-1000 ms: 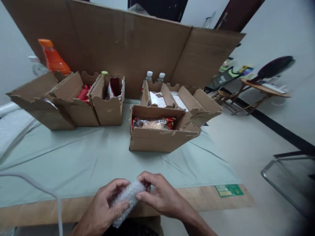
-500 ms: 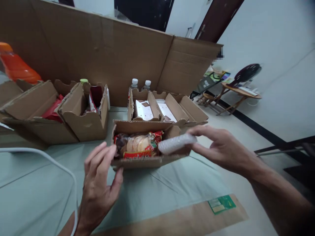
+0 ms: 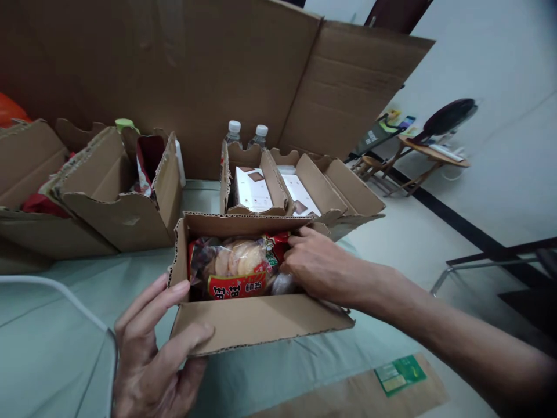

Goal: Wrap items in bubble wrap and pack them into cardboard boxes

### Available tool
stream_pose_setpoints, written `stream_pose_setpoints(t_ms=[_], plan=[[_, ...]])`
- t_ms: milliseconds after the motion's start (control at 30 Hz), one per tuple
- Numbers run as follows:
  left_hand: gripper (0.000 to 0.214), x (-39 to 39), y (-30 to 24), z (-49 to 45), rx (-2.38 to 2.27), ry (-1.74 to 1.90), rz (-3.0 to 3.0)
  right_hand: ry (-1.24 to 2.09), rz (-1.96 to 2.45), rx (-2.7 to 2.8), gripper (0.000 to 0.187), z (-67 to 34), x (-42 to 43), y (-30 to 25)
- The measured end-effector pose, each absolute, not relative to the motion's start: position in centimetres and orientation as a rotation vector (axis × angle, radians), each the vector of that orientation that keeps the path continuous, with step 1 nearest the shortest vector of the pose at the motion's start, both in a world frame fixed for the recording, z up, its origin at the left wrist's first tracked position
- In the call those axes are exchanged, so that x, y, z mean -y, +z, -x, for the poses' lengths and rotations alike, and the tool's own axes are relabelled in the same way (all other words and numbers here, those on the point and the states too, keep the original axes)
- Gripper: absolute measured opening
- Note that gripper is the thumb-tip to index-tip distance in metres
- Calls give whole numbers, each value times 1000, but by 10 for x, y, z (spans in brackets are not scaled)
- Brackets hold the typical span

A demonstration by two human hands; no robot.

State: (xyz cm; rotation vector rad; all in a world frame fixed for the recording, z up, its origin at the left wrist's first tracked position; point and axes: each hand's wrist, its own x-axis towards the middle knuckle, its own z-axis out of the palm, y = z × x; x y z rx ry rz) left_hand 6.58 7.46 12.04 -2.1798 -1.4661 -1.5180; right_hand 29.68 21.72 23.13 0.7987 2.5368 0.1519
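Observation:
An open cardboard box (image 3: 256,322) sits in front of me on the pale green cloth. Inside lies a red snack packet (image 3: 235,273) with round crackers. My left hand (image 3: 152,354) grips the box's near left corner, thumb on the front wall and fingers on the side. My right hand (image 3: 319,267) reaches into the box's right end, fingers curled down beside the packet. A bubble-wrapped roll (image 3: 282,283) shows just under those fingers; whether they still hold it is hidden.
Behind stand two boxes with white cartons (image 3: 252,188) and two water bottles (image 3: 234,132). More open cardboard boxes (image 3: 117,203) are at the left. A tall cardboard sheet (image 3: 209,75) backs the table. A white cable (image 3: 56,293) lies at the left. A green card (image 3: 398,374) sits near the table edge.
My right hand carried the bubble-wrapped roll from in front of me forward and down into the box. My left hand let go of the roll and took hold of the box's corner.

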Motion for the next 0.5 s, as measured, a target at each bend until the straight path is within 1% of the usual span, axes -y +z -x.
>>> stream_pose_setpoints(t_ms=[67,100,167,200,267,333,367,400,500], plan=[[35,-74,118,-67,1464,-1533,2186,129,-795,-2568,19,-298,-216,230],[42,-74,118,-68,1470,-1558,2172,119,-795,-2636,17,-303,-214,233],[63,-74,117,-71,1502,-1654,2096,134,-848,-2843,12,-321,-203,245],[74,-73,117,-72,1547,-1713,2040,167,-915,-2962,12,-333,-195,251],[89,-71,115,-73,1671,-1838,1933,277,-1181,-3151,15,-361,-172,259],[90,-68,112,-70,1851,-1951,1910,343,-1572,-3216,14,-386,-149,252],[88,-67,109,-68,1964,-2005,1921,306,-1754,-3206,14,-395,-140,241],[86,-67,105,-65,2077,-2063,1934,198,-1902,-3172,17,-400,-133,228],[83,-72,94,-60,2332,-2225,1952,-373,-2091,-3026,38,-394,-129,178]])
